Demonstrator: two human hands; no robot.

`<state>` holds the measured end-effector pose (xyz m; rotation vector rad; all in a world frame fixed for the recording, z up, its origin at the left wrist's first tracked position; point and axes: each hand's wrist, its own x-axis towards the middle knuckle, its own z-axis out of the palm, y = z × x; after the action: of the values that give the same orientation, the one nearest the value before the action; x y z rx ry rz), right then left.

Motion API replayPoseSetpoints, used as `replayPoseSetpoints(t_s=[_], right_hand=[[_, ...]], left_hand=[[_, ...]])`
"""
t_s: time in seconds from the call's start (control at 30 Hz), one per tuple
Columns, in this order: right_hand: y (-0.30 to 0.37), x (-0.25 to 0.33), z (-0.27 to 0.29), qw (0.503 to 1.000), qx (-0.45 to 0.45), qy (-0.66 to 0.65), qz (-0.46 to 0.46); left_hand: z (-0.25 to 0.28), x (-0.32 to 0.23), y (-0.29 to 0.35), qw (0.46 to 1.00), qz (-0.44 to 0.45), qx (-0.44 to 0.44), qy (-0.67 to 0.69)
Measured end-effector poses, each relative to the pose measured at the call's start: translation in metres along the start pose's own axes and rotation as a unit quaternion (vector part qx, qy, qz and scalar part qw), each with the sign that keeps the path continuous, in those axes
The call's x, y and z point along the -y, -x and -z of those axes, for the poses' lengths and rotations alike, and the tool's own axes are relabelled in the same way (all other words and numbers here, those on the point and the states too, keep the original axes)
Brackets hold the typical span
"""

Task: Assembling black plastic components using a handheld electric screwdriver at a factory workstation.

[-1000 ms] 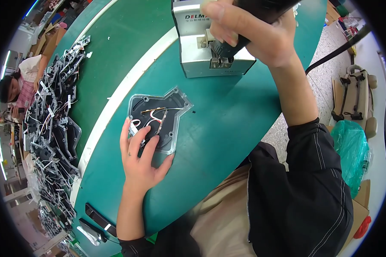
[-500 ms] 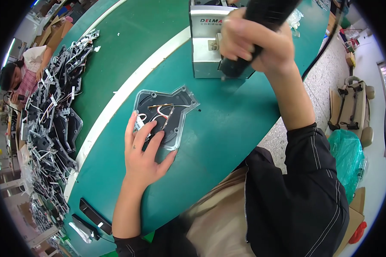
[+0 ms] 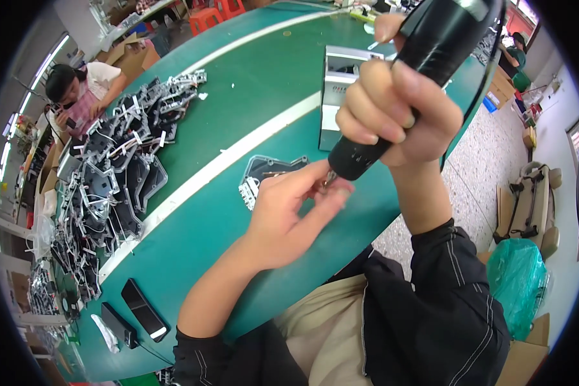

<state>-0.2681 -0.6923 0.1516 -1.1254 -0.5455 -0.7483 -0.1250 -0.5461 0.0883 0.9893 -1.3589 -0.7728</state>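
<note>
My right hand (image 3: pixel 399 109) is wrapped around a black electric screwdriver (image 3: pixel 434 48), tilted with its nose down to the left. From that nose sticks a metal bit (image 3: pixel 329 179). My left hand (image 3: pixel 286 215) brings thumb and fingertips together at the bit's tip; whether a small screw is between them, I cannot make out. Just beyond the left hand lies a dark plastic housing (image 3: pixel 258 168) with a clear rim, partly covered by that hand. A white piece (image 3: pixel 248 192) shows at its left side.
Dark housings with wires (image 3: pixel 119 161) are heaped along the left. Behind the screwdriver stands a grey-white machine (image 3: pixel 331 96). A phone (image 3: pixel 143 311) and a black box-like device (image 3: pixel 119 325) lie at the lower left. A person (image 3: pixel 83 90) sits across the table; a cable (image 3: pixel 479 90) hangs at right.
My left hand has left the housing and moved up and right to the screwdriver's bit. The screwdriver has come toward that hand. The view has shifted, showing more of the room's far side.
</note>
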Motion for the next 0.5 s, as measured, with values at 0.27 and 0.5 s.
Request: replayPoseSetpoints(t_s=[0.27, 0.5], right_hand=[[0.042, 0.048, 0.001, 0.956, -0.267, 0.069, 0.101], [0.082, 0.057, -0.002, 0.909, -0.280, 0.296, 0.093]], left_hand=[[-0.007, 0.029, -0.060, 0.965, -0.105, 0.043, -0.235], [-0.010, 0.061, -0.227, 0.852, -0.211, 0.029, -0.478]])
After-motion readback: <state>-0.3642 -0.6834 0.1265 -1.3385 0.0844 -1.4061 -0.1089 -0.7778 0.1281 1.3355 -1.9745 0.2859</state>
